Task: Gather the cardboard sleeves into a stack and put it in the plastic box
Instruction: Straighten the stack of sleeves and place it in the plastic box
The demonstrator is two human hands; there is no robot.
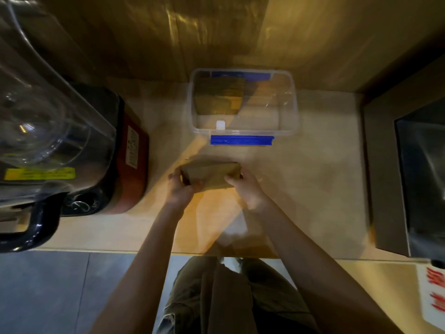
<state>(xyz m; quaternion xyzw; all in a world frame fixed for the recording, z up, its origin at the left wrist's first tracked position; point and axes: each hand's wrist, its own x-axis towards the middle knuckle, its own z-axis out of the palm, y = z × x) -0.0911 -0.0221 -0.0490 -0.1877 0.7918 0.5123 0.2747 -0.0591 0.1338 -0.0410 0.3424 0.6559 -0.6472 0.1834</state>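
Observation:
A stack of brown cardboard sleeves point(211, 174) is held just above the counter, in front of the plastic box. My left hand point(181, 186) grips its left end and my right hand point(243, 186) grips its right end. The clear plastic box point(287, 131) stands behind the stack near the back wall, with blue clips on its near and far sides. Another pile of cardboard sleeves point(218, 96) lies inside the box, in its left half. The right half of the box shows only the counter through it.
A large blender with a clear jug and red-black base point(125, 153) fills the left of the counter. A dark appliance point(409, 169) stands at the right. The counter's front edge point(120, 250) runs below my arms. A white sign with red print point(433, 292) lies lower right.

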